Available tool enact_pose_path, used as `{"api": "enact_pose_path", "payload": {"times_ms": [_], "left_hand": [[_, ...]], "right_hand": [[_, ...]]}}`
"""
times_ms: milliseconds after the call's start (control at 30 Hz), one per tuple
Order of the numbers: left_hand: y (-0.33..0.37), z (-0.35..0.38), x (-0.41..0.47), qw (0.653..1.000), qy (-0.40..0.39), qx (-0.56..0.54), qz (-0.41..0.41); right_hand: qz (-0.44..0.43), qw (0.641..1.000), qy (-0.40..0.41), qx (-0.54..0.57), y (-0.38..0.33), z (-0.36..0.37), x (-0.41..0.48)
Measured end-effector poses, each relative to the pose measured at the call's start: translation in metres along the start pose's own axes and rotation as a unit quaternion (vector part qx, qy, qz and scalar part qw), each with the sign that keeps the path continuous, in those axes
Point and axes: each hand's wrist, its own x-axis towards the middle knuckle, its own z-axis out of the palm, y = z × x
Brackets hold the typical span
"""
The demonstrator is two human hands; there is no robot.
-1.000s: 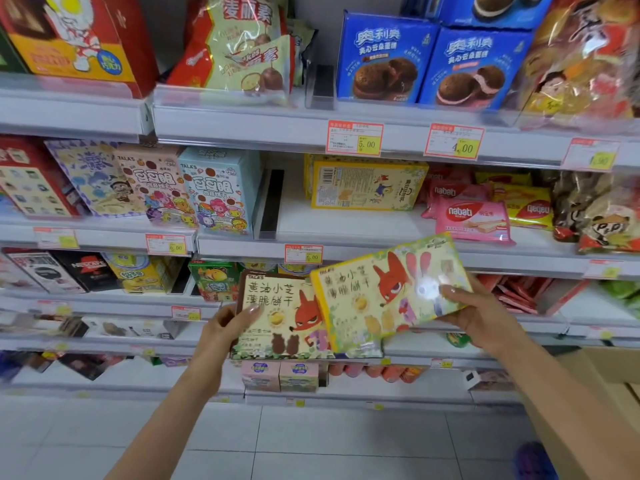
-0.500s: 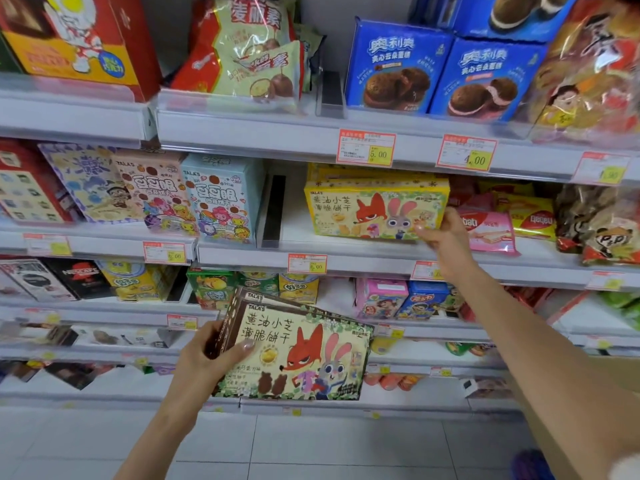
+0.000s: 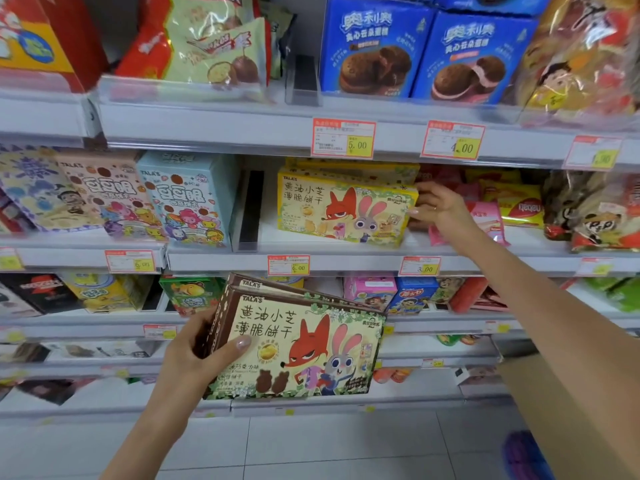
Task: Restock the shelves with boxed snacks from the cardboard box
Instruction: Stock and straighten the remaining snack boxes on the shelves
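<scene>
The person stands facing the snack shelves, both arms out. The left hand [image 3: 194,358] is wrapped round the left end of two brown-edged biscuit boxes [image 3: 304,348] stacked face to face. Its thumb lies across the front of the nearer one, and the pair is held tilted in the air in front of the lower shelves.

The right hand [image 3: 440,209] is up at the middle shelf [image 3: 346,263], at the right end of a yellow biscuit box [image 3: 343,209] with the same fox and rabbit on it. That box stands upright on the shelf, with more yellow boxes behind it. The thumb sits by its top right corner and a fingertip touches the front face, but I cannot tell whether the hand is pinching the box or only resting against it.

Just right of that hand lies a pink wafer packet [image 3: 485,220]. Left of the yellow box, past a dark divider [image 3: 251,209], stands a pale blue TALA'S box [image 3: 183,199]. A corner of the cardboard box [image 3: 526,410] shows low on the right, under the right forearm.
</scene>
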Motion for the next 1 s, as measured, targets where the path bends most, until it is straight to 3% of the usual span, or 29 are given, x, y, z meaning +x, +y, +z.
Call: {"api": "enact_pose_path", "payload": {"times_ms": [167,267,367,500,800,1000], "left_hand": [[0.0,0.014,0.003,1.0,-0.018,0.004,0.009],[0.0,0.019,0.003,1.0,-0.021,-0.008,0.001],[0.002,0.02,0.0,1.0,-0.018,-0.008,-0.001],[0.005,0.021,-0.007,1.0,-0.012,-0.003,0.001],[0.012,0.013,-0.022,1.0,0.017,0.01,-0.002],[0.01,0.024,-0.017,1.0,0.023,0.011,0.002]], "right_hand": [[-0.023,0.995,-0.069,-0.075,-0.002,-0.004,0.002],[-0.057,0.993,-0.006,-0.105,-0.004,-0.009,0.008],[-0.163,0.934,0.119,-0.295,-0.004,-0.013,0.027],[-0.123,0.884,0.071,-0.445,-0.013,-0.009,0.052],[-0.085,0.857,0.072,-0.503,-0.026,0.001,0.061],[-0.169,0.897,0.073,-0.401,-0.02,-0.014,0.035]]}}
